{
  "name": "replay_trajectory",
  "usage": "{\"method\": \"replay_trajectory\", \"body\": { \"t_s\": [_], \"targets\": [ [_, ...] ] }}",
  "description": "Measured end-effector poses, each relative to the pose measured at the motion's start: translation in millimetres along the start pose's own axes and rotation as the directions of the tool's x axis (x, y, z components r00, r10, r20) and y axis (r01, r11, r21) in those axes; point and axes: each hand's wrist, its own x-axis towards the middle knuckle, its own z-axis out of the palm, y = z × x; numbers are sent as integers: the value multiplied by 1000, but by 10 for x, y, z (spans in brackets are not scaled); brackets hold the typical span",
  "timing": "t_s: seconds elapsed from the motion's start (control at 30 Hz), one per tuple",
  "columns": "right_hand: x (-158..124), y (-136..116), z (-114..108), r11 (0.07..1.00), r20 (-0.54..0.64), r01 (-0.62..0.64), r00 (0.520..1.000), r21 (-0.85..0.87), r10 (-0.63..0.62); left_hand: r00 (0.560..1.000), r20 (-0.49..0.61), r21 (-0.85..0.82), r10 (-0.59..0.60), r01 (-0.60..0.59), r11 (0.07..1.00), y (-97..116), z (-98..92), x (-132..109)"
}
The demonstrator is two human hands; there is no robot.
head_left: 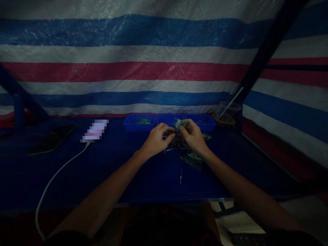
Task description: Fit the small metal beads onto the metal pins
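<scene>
My right hand (195, 137) grips a small clear plastic bag (178, 123) between thumb and fingers, with pale greenish contents that are hard to make out. Close by on the left, my left hand (155, 139) is curved, its thumb and forefinger apart, fingertips close to the bag. Beneath and between both hands lies a loose pile of thin metal pins (176, 141). Another small clear bag (193, 160) with greenish pieces rests on the blue table below my right hand. Nearer to me is a single thin metal piece (180, 177).
Three joined blue trays, among them the left tray (139, 127) with a green item, line the back of the blue table (107, 177). A lit phone (95, 130) on a white cable (52, 181) and a dark phone (52, 139) lie left. A plastic cup (229, 110) stands back right.
</scene>
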Motion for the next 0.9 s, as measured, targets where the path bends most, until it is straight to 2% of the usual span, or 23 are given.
{"method": "replay_trajectory", "body": {
  "t_s": [0.07,0.13,0.2,0.27,0.33,0.4,0.47,0.53,0.57,0.67,0.73,0.77,0.83,0.87,0.9],
  "targets": [
    [-30,-3,-13,963,34,205,979,-175,-203,979,20,-224,-202,201,954,-36,-23,35],
    [-65,-18,-17,885,163,378,925,-274,-344,934,77,-429,-349,347,834,-82,-38,65],
    [-87,-25,-16,814,262,480,873,-326,-411,903,111,-511,-415,410,756,-127,-42,83],
    [-83,-16,-13,795,248,474,880,-379,-406,903,56,-487,-426,397,778,-160,-44,85],
    [-55,6,-6,847,160,367,930,-384,-331,932,-92,-356,-352,299,886,-168,-54,71],
    [-21,26,11,953,119,177,981,-246,-151,965,-215,-113,-150,127,985,-149,-66,44],
    [-1,35,41,998,169,-55,984,6,53,975,-202,123,88,-64,990,-112,-61,9],
    [-6,30,76,950,201,-210,966,232,164,960,-125,244,251,-215,946,-72,-25,-28],
    [-12,22,89,922,182,-236,965,306,186,951,-86,272,299,-266,925,-52,5,-46],
    [6,-34,85,916,68,-202,979,347,190,941,0,316,338,-320,893,19,110,-97],
    [93,-112,50,959,-71,-88,991,271,111,950,46,318,309,-307,897,86,161,-128],
    [162,-166,34,979,-162,8,986,206,26,954,78,309,290,-299,903,127,175,-143],
    [337,-296,32,973,-314,230,926,25,-211,949,186,273,255,-299,914,212,175,-175],
    [430,-363,53,942,-328,327,884,-77,-334,938,253,254,238,-302,919,251,164,-191],
    [518,-422,91,898,-292,404,849,-176,-440,921,322,242,219,-304,921,283,149,-209]
  ]
}}
